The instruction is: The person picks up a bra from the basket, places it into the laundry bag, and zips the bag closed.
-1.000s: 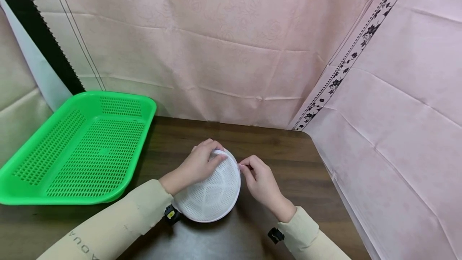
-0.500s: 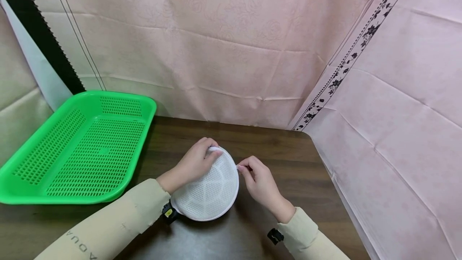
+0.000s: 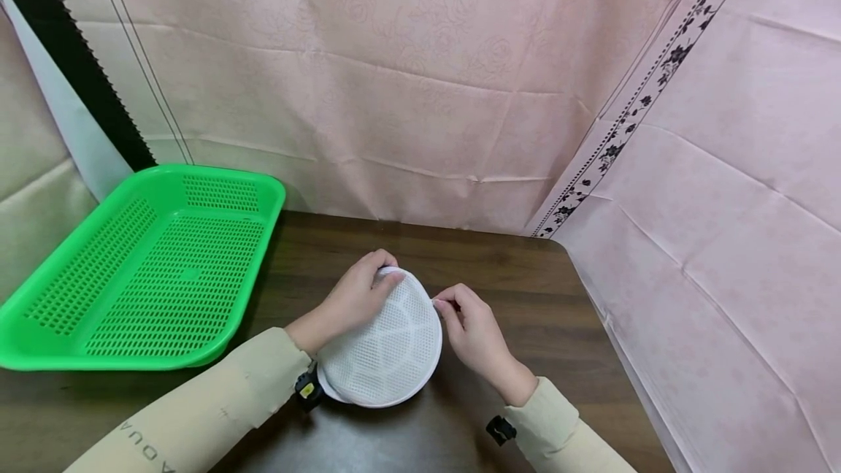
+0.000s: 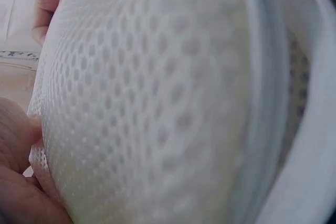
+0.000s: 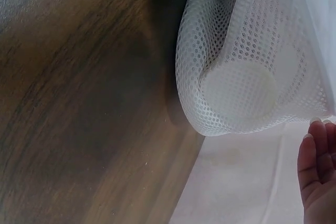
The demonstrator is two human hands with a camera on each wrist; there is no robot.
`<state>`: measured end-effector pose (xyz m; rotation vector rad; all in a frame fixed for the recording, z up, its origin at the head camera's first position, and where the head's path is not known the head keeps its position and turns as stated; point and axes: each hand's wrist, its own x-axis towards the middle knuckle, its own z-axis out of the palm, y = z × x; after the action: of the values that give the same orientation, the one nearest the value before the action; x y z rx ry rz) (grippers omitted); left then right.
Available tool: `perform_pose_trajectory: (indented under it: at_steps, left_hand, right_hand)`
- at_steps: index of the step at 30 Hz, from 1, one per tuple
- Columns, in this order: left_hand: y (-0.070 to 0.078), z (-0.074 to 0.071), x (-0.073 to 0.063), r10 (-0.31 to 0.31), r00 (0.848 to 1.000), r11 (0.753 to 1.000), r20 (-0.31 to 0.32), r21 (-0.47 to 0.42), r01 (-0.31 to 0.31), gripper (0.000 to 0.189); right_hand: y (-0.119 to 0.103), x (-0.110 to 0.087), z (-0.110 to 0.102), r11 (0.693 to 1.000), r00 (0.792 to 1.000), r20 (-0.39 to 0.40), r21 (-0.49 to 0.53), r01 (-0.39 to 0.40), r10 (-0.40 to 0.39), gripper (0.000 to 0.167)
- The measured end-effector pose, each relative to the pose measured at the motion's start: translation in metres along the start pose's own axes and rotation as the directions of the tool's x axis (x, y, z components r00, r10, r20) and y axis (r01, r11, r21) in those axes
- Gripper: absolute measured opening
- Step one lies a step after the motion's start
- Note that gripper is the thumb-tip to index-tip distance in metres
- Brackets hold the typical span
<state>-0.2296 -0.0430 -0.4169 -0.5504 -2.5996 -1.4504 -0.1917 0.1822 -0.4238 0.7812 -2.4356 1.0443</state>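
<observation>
A round white mesh bag (image 3: 384,352) with a white rim lies on the dark wooden table (image 3: 558,312). My left hand (image 3: 368,290) grips its far edge, fingers curled over the rim. My right hand (image 3: 453,312) pinches a small tab at the bag's right edge. The left wrist view is filled by the bag's mesh (image 4: 147,103), with part of my left hand (image 4: 16,187) at the lower left. In the right wrist view the mesh bag (image 5: 247,66) bulges above the table (image 5: 79,103), and my right fingers (image 5: 317,166) show at the lower right.
An empty green perforated plastic basket (image 3: 98,365) sits at the table's left side. Pink cloth (image 3: 427,93) hangs behind the table and along its right edge (image 3: 723,276).
The bag has shifted and turned slightly between my hands. My left fingers have drawn back a little on the far rim. My right hand stays pinched at the right edge.
</observation>
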Motion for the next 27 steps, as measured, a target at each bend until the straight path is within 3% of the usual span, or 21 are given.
perform_pose_trajectory:
  at_steps: [7, 12, 19, 27]
  left_hand:
    - [0.006, 0.003, 0.000, -0.042, 0.999, 0.997, -0.014, -0.072, 0.041, 0.015]
    - [0.012, 0.001, 0.000, -0.085, 0.995, 0.986, -0.056, -0.146, 0.076, 0.017]
    - [0.007, -0.004, -0.003, -0.134, 0.989, 0.970, -0.070, -0.212, 0.117, 0.016]
    - [-0.004, -0.010, -0.006, -0.183, 0.982, 0.966, -0.045, -0.193, 0.171, 0.019]
  right_hand:
    - [0.000, 0.005, -0.009, 1.000, 1.000, -0.024, -0.008, 0.009, -0.010, 0.007]
    - [-0.001, 0.010, -0.020, 0.999, 0.998, -0.055, -0.005, 0.039, -0.040, 0.002]
    - [0.000, 0.013, -0.019, 0.999, 0.997, -0.066, 0.021, 0.041, -0.040, 0.006]
    - [0.001, 0.011, -0.009, 0.999, 0.999, -0.031, 0.048, 0.021, -0.019, 0.004]
